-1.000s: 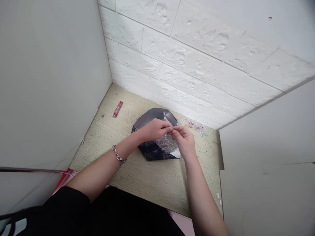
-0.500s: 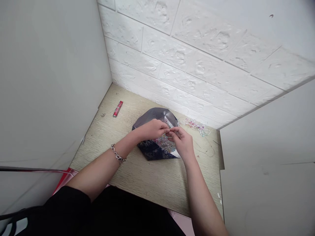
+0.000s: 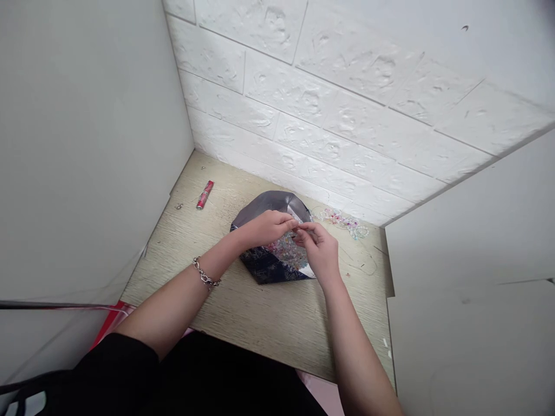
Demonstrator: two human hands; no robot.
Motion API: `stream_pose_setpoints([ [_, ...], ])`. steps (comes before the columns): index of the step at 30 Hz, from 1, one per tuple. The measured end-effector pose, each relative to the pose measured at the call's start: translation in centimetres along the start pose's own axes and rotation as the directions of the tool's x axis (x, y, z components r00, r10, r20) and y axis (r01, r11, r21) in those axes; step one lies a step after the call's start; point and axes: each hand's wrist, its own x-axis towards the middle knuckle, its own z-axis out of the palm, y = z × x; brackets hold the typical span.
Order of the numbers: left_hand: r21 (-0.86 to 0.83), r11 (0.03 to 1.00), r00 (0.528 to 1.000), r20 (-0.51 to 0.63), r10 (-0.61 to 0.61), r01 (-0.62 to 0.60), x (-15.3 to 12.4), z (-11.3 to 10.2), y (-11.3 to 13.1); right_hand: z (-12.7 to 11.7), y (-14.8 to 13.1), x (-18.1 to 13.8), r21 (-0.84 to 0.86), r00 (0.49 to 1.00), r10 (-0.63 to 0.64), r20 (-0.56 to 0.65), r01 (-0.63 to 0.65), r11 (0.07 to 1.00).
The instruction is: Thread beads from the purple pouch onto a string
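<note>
My left hand (image 3: 269, 227) and my right hand (image 3: 319, 247) meet fingertip to fingertip above an open dark blue and silver bag (image 3: 264, 270). Inside the bag lies a heap of small pale and pink beads (image 3: 284, 249). Thumb and forefinger of my left hand are pinched together; what sits between them is too small to make out. The right hand's fingers are pinched too, close against the left fingertips, and their contents cannot be told. A silver chain bracelet (image 3: 204, 276) circles my left wrist.
Strung beads (image 3: 344, 222) lie at the back right by the white brick-patterned wall (image 3: 312, 110). On the left of the wooden tabletop (image 3: 260, 323) rests a red tube (image 3: 205, 195), with a small metallic bit (image 3: 179, 206) nearby. Grey panels (image 3: 91, 144) stand on both sides.
The whole view has shifted slightly. My hands stay pinched together over the bag, with only small movements of the fingertips.
</note>
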Motion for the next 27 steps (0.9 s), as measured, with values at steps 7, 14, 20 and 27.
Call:
stream_pose_setpoints([
  [7,-0.015,0.998,0.998,-0.007,-0.064,0.064,-0.29,-0.08,0.60,0.00,0.28,0.05,0.000,1.000,-0.015,-0.014,0.015,1.000],
  [14,0.005,0.998,0.998,-0.032,-0.056,0.056,-0.31,-0.07,0.64,0.04,0.38,0.06,-0.040,1.000,-0.019,-0.011,0.019,0.999],
  [20,0.022,0.999,0.998,-0.041,-0.045,0.046,-0.27,0.07,0.48,0.04,0.28,0.07,-0.067,1.000,-0.018,-0.005,0.018,0.998],
  [27,0.015,0.998,0.997,-0.050,-0.059,0.060,-0.20,0.15,0.46,-0.03,0.23,0.07,-0.115,0.999,-0.035,0.001,0.035,0.993],
])
